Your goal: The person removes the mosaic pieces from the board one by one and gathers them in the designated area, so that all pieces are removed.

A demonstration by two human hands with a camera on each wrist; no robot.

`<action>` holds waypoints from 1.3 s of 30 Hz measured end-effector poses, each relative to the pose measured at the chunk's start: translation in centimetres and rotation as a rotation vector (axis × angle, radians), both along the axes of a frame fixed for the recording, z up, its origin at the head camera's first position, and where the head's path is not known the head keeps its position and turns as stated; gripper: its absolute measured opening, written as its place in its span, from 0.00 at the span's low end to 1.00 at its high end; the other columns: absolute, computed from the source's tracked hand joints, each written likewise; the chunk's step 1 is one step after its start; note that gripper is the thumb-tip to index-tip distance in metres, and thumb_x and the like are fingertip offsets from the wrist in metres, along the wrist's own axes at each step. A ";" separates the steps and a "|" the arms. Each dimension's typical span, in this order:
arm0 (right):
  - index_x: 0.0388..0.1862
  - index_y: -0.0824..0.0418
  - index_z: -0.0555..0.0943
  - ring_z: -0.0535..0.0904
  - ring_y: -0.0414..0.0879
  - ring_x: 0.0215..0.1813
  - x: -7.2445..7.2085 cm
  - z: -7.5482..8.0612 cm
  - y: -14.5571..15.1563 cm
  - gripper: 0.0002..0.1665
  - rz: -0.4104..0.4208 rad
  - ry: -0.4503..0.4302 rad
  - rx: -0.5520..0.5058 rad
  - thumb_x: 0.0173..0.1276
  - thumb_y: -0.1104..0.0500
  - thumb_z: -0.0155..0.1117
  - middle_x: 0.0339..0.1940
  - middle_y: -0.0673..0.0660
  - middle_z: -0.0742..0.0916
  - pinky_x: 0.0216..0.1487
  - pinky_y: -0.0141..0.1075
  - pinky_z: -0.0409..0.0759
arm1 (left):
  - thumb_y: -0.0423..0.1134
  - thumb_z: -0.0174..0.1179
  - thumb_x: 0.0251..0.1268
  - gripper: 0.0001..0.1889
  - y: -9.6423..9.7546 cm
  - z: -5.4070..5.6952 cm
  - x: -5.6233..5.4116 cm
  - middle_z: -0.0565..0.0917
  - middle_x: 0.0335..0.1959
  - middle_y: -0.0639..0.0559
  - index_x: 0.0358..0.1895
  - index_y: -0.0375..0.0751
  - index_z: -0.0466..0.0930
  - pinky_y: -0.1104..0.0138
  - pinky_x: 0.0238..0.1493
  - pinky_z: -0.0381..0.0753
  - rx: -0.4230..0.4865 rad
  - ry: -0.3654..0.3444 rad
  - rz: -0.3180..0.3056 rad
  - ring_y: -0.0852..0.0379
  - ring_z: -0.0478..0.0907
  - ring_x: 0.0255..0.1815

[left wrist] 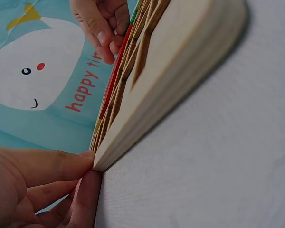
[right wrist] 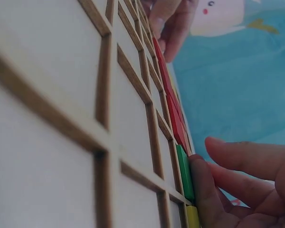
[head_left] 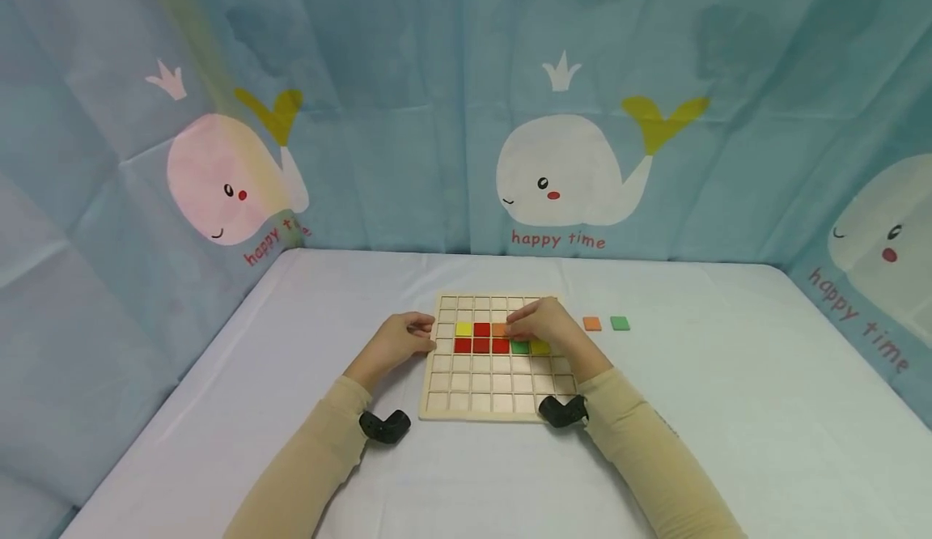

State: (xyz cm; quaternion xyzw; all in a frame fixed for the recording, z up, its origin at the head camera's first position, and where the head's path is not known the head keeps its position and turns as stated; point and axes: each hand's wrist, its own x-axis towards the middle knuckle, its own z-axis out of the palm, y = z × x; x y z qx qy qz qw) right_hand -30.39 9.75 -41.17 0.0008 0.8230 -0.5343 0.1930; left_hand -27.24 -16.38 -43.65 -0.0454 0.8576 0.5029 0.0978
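Note:
A wooden grid board (head_left: 481, 402) lies on the table. My left hand (head_left: 396, 345) pinches its left edge, with the thumb and fingers (left wrist: 47, 166) meeting at the wood in the left wrist view. My right hand (head_left: 544, 326) is over the board's right half, its fingertips on an orange tile (head_left: 498, 329) in the upper tile row. That row also has a yellow tile (head_left: 463, 329) and a red tile (head_left: 481, 329). Below lie several red tiles (head_left: 462, 345), a green tile (head_left: 520, 347) and a yellow tile (head_left: 540, 348). In the right wrist view the right thumb and fingers are spread apart.
Right of the board, a loose orange tile (head_left: 592, 324) and a loose green tile (head_left: 620, 324) lie on the white tablecloth (head_left: 728, 377). A blue curtain (head_left: 408, 175) with whale prints hangs behind and beside the table. Each wrist wears a black camera (head_left: 384, 426).

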 end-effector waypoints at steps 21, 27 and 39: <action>0.41 0.70 0.87 0.86 0.40 0.28 -0.5 0.6 -0.6 0.11 -0.023 0.018 0.031 0.62 0.64 0.71 0.35 0.60 0.91 0.37 0.32 0.86 | 0.29 0.66 0.60 0.25 0.1 0.7 -0.1 0.81 0.53 0.42 0.63 0.34 0.76 0.70 0.44 0.81 -0.010 0.006 -0.012 0.53 0.78 0.49; 0.42 0.70 0.86 0.87 0.41 0.30 -0.5 0.6 -0.7 0.11 -0.033 0.016 0.013 0.63 0.65 0.71 0.37 0.61 0.91 0.38 0.33 0.86 | 0.28 0.65 0.60 0.26 0.1 0.6 0.1 0.81 0.52 0.43 0.63 0.33 0.76 0.71 0.43 0.82 -0.014 0.002 -0.005 0.53 0.78 0.48; 0.41 0.69 0.87 0.88 0.42 0.33 -0.2 0.4 -1.0 0.09 -0.073 0.027 -0.015 0.63 0.66 0.70 0.40 0.62 0.90 0.42 0.34 0.87 | 0.28 0.65 0.61 0.25 0.0 0.3 0.0 0.81 0.53 0.41 0.63 0.33 0.75 0.70 0.43 0.83 -0.004 0.000 -0.008 0.53 0.78 0.48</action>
